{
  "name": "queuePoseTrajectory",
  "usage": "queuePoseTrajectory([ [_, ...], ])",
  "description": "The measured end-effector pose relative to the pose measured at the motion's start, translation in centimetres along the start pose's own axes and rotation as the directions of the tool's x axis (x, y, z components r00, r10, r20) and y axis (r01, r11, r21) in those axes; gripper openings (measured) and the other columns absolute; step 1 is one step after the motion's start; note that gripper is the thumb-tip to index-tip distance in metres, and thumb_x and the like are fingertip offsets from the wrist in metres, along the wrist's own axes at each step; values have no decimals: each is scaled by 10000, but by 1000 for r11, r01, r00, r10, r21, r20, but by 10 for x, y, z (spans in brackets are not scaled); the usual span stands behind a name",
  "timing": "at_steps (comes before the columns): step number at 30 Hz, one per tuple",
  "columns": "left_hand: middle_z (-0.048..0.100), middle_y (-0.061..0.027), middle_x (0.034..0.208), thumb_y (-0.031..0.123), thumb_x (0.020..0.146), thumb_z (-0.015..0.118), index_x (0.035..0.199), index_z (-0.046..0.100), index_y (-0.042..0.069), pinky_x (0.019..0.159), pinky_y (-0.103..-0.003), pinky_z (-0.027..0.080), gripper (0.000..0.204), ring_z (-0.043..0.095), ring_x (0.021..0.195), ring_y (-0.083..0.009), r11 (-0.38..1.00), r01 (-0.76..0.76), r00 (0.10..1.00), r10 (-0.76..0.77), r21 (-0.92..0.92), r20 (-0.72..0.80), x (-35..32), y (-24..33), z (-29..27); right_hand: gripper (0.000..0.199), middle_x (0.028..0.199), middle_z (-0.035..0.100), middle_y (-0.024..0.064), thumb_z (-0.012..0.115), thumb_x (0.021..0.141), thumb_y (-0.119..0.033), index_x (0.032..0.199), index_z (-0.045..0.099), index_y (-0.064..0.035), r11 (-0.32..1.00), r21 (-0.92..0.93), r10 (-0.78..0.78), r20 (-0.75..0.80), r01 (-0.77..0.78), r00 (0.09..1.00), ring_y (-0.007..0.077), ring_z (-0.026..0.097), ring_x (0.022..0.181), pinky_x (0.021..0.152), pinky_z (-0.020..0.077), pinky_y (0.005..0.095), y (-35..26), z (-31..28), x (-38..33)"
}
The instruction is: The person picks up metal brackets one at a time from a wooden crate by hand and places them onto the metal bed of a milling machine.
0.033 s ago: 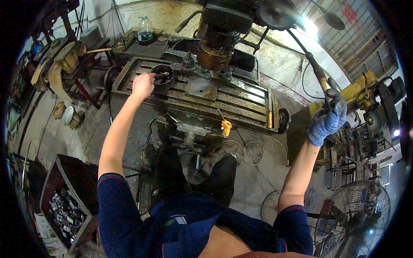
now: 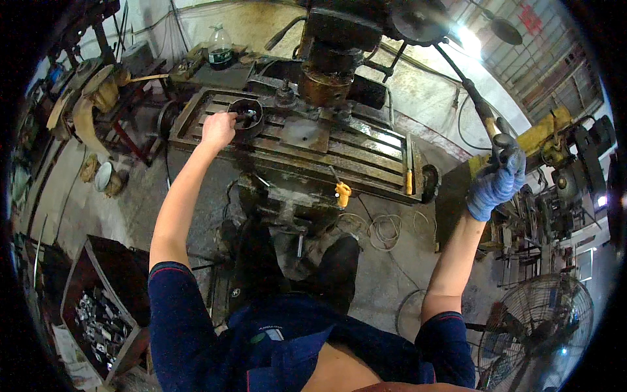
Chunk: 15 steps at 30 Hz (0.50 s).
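Note:
My bare left hand (image 2: 219, 129) is at the near left rim of a dark round pot (image 2: 256, 124) on the milling machine's slotted table (image 2: 261, 145). Its fingers are bent together over the rim; whatever they pinch, if anything, is too small to tell. Small shiny pieces (image 2: 250, 115) show inside the pot. Up on the right, my right hand (image 2: 501, 178), in a blue glove with dark fingers, is wrapped round the light-coloured grip of a long lever (image 2: 480, 103). That lever runs to the machine head (image 2: 326, 72), which hangs over a flat plate (image 2: 304, 135).
A yellow-handled tool (image 2: 343, 194) is at the table's front edge, and another yellow handle (image 2: 409, 182) lies at its right end. A bin of metal parts (image 2: 101, 326) stands lower left, a fan (image 2: 539, 333) lower right. A plastic bottle (image 2: 220, 49) stands behind.
The fingers of my left hand have shifted slightly at the pot, and the shiny pieces inside show more. My right hand keeps its grip on the lever.

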<state>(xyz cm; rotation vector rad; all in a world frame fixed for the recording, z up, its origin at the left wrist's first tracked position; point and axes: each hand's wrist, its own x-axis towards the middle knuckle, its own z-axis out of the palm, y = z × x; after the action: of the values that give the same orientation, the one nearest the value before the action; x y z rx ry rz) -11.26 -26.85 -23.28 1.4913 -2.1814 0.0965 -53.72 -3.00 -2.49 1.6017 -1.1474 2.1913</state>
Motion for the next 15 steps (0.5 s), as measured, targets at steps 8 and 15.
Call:
queuePoseTrajectory([
  [8, 615, -181, 827, 110, 732, 537, 929, 656, 78, 713, -419, 473, 232, 594, 773, -331, 999, 39, 999, -38, -36, 19, 2, 4, -20, 303, 895, 603, 141, 485, 834, -262, 850, 578, 26, 999, 35, -38, 13, 37, 999, 240, 544, 915, 864, 384, 348, -6, 7, 1],
  [15, 591, -171, 813, 91, 731, 553, 952, 653, 91, 699, -425, 455, 242, 574, 764, -346, 999, 3, 996, -7, -45, -86, -52, -9, -55, 278, 908, 596, 155, 486, 829, -251, 818, 561, 17, 997, 80, -22, 26, 20, 999, 282, 536, 981, 891, 378, 369, -9, 8, 1],
])
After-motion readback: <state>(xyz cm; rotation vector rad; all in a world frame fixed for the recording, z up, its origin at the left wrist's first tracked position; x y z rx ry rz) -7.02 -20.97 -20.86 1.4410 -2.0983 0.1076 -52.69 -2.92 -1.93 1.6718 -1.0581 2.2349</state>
